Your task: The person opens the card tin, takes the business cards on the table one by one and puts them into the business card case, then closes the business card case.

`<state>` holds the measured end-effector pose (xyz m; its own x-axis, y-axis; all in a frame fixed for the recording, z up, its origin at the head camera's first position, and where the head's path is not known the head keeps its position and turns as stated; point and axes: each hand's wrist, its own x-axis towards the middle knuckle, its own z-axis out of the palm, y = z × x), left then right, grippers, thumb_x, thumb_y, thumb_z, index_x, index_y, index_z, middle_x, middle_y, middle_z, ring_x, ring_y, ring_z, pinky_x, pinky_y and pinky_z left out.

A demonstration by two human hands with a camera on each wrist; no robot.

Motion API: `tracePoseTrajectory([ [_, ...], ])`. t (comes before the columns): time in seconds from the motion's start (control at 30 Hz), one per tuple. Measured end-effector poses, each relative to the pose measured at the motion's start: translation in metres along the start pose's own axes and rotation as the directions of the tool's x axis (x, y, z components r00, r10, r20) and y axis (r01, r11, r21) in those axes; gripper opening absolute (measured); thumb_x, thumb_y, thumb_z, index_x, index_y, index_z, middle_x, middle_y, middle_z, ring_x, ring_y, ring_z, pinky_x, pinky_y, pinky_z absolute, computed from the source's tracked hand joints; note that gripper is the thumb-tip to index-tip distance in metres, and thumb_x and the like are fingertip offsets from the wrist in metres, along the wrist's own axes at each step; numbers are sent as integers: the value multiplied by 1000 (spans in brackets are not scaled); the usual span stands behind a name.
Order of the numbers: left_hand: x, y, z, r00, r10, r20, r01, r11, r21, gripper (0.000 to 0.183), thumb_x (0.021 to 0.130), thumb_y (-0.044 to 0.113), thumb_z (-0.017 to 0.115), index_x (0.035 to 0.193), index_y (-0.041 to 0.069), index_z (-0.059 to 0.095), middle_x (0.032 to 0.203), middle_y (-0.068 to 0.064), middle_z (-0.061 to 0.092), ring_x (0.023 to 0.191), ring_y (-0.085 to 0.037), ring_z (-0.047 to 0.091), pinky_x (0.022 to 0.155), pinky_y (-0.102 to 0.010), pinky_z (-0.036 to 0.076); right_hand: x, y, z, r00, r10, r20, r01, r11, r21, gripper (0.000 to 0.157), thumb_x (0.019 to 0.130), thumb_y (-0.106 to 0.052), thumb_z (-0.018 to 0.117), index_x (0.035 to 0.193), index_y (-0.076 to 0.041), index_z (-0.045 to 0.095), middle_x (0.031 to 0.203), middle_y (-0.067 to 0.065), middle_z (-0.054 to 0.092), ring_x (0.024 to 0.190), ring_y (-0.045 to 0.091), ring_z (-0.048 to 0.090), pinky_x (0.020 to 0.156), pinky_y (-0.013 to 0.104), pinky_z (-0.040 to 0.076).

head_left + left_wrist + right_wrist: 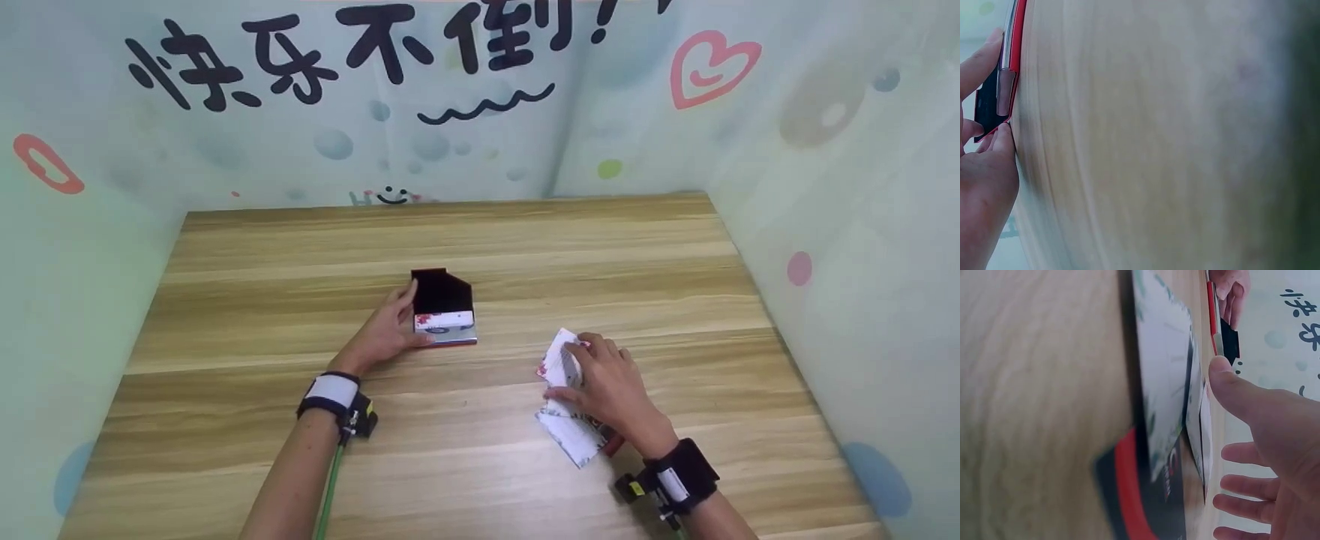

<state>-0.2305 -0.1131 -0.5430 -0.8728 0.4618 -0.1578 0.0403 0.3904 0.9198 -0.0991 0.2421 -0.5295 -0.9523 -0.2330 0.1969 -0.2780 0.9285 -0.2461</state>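
A small card case (442, 291) with a black inside and red edges lies opened on the table, left of centre. White printed cards (457, 319) sit in its near part. My left hand (384, 330) holds the case from its left side, thumb at the near edge and fingers by the raised flap. Loose white cards (568, 433) lie overlapping to the right, with a black-and-red card (1154, 503) partly beneath them. Over these cards hovers my right hand (611, 382), its fingers spread; in the right wrist view they grip nothing.
The wood-grain table (262, 255) runs to a pale printed backdrop (480, 157) at the back and both sides. Each wrist wears a strapped camera, the left camera (364, 416) trailing a green cable (328, 487).
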Motion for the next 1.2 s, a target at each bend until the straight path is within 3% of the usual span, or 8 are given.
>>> tracePoseTrajectory([
  [0.43,-3,7,0,1000,-13,-1,13,995,100,109,84,19,81,161,10,5,166,-24,6,153,-36,22,126,-41,24,-10,1,-2,1000,-10,-9,10,999,-48,77,74,-57,81,126,-3,63,127,20,61,110,38,61,85,53,51],
  [0.8,-1,4,-1,1000,-27,1,27,998,59,110,83,17,81,161,12,4,167,-21,2,154,-33,19,127,-39,23,-11,-7,2,995,-60,-84,53,995,-85,53,83,-46,78,119,-7,70,122,18,64,103,35,64,79,51,53],
  [1.0,-1,3,0,999,-35,-2,35,998,52,110,83,16,81,161,13,4,167,-20,3,154,-35,20,126,-38,26,-3,-25,6,991,23,-130,-27,999,-27,67,79,-50,80,126,-3,66,125,21,60,102,37,65,79,51,54],
  [1.2,-1,3,1,999,-39,-2,39,998,58,108,84,15,80,161,13,4,167,-22,2,153,-37,22,124,-39,28,1,-43,12,970,207,-129,-213,976,-35,77,79,-58,76,127,2,61,120,24,58,94,38,64,73,51,54],
])
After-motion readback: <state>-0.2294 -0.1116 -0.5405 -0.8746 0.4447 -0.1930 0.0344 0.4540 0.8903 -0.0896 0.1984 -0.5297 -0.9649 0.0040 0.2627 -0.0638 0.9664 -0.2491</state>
